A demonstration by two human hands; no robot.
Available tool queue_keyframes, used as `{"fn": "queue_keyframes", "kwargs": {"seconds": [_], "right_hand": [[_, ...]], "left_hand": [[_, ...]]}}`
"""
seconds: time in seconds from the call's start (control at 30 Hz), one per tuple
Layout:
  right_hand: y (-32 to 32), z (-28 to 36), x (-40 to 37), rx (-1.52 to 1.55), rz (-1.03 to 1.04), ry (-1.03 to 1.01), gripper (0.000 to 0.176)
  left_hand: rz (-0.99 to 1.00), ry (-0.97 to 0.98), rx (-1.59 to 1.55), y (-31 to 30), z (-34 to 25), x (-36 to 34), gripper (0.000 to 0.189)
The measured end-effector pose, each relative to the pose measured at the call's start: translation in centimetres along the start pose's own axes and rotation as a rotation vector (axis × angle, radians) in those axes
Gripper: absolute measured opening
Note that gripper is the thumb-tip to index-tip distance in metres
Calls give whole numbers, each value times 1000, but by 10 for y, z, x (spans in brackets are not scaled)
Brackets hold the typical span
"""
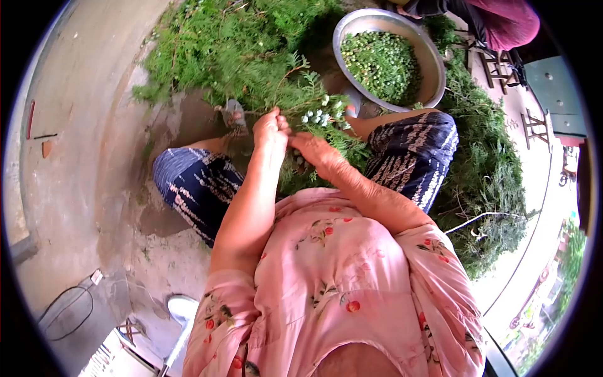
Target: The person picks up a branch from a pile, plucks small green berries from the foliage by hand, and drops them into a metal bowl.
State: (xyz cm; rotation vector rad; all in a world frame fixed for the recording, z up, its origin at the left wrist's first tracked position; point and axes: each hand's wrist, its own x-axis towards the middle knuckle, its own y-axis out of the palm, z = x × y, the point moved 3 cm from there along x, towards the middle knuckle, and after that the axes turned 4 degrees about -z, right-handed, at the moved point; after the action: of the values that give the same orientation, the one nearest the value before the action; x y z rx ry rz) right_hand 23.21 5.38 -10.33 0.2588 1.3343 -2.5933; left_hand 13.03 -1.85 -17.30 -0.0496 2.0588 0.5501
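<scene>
My left hand (pixel 271 130) is closed around the stem of a leafy evergreen branch (pixel 301 103), held above my lap. Pale blue-green cones (pixel 319 117) show in a cluster on the branch, right of my fingers. Close beside it, my right hand (pixel 312 151) has its fingers drawn together near the lower part of the branch; what lies between them is hidden. Beyond my knee on the right stands a wide metal basin (pixel 438 75) holding many small green cones (pixel 382 66).
A large heap of cut evergreen branches (pixel 213 50) lies ahead to the left. Another pile (pixel 483 188) runs along my right side. Another person's clothed leg (pixel 509 22) is at the top right, near small wooden stools (pixel 496 66). A cable (pixel 69 289) lies at lower left.
</scene>
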Motion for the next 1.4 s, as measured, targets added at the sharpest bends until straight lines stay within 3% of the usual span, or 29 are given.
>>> {"fn": "queue_keyframes", "kwargs": {"seconds": [0.03, 0.1, 0.13, 0.2, 0.23, 0.3, 0.5, 0.7, 0.77, 0.83, 0.87, 0.97, 1.07, 1.1, 1.17, 1.23, 1.37, 1.4], "right_hand": [[4, -6, -2, 47, -110, -31, 58], [-9, 3, -8, 617, -88, 145, 37], [4, -3, -4, 617, -84, 140, 37], [28, -16, 2, 1168, -202, 164, 15], [27, -15, -1, 1169, -197, 165, 15], [-10, 18, -15, 1827, -112, 646, 19], [-23, 31, -31, 1942, -129, 619, 13], [-47, 39, -51, 1990, -168, 717, 12], [-50, 37, -66, 2013, -63, 633, 12], [-63, 43, -92, 1871, 59, 592, 17], [-71, 34, -98, 1646, -101, 598, 20], [-99, -28, -82, 1790, -584, 613, 16], [-114, -118, -59, 1909, -913, 644, 9], [-116, -151, -53, 1937, -924, 550, 21], [-144, -151, -50, 1820, -1078, 694, 39], [-145, -197, -46, 1885, -1029, 511, 60], [-151, -239, -52, 1796, -1223, 541, 53], [-149, -250, -55, 1742, -1331, 631, 47]], "left_hand": [[5, 0, -10, 8, -2, -8, 16], [-13, -3, -30, 14, -6, -13, 16], [-36, 7, -49, 16, -9, -15, 16], [-62, 15, -71, 20, -11, -17, 17], [-37, -3, -71, 23, -11, -17, 17], [-15, -15, -74, 26, -16, -16, 18], [44, 50, -35, 36, -28, -28, 3], [24, 119, -18, 50, -29, -42, 11], [21, 121, -22, 48, -35, -38, 13], [-43, 306, -79, 31, -61, -27, 15], [-43, 290, -101, 26, -72, -21, 16], [-37, 312, -129, 16, -82, -27, 22], [39, 291, -162, 11, -76, -28, 22], [48, 290, -174, 10, -74, -29, 22], [73, 287, -164, 13, -70, -37, 22], [24, 253, -189, 16, -66, -48, 22], [91, 241, -212, 21, -62, -52, 21], [132, 239, -209, 21, -61, -51, 20]]}}
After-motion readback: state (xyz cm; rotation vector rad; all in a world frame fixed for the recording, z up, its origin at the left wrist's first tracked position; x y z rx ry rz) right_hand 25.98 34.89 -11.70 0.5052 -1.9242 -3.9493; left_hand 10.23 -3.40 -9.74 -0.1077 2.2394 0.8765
